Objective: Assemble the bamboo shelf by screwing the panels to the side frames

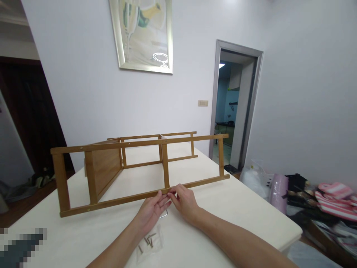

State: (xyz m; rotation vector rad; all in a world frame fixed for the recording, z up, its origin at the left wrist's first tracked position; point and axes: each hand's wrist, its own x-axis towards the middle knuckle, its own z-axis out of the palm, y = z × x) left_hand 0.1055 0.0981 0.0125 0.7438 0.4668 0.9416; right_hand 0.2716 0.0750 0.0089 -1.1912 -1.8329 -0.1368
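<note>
A brown wooden frame of long rails and crosspieces lies on its side on the white table, with a slatless wooden panel at its left part. My left hand is palm up at the near lower rail, fingers stretched to the right and thumb against the rail. My right hand pinches at the same rail, by the foot of the middle crosspiece; what its fingertips hold is hidden. Below my left fingers lies a thin bent metal rod. A clear plastic bag with several screws lies nearer me, partly behind my left forearm.
The white table has its right edge beside a floor pile with a purple roll and pink striped cloth. A framed picture hangs on the wall behind, left of a doorway. A blurred dark patch fills the lower left corner.
</note>
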